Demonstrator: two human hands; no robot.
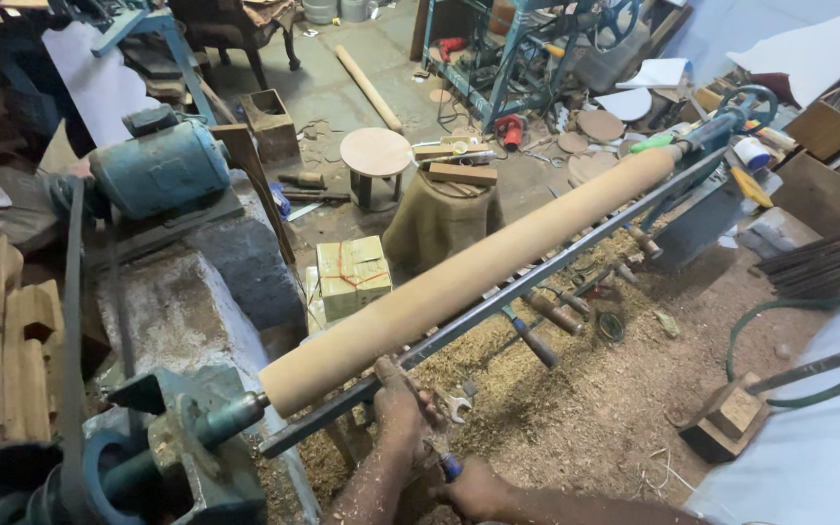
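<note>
Wood, a long pale cylinder [469, 267], lies mounted on the lathe [177, 437], running from the headstock at lower left up to the tailstock at upper right, above the steel tool rest bar [537, 282]. Low in the view, the left hand [402, 408] reaches forward with its forearm extended, fingers curled over the bar near the cylinder's lower end. The right hand [478, 486] sits just behind it, its grip clenched on a blue-ended tool handle [450, 468], above a sawdust-covered floor [585, 408].
</note>
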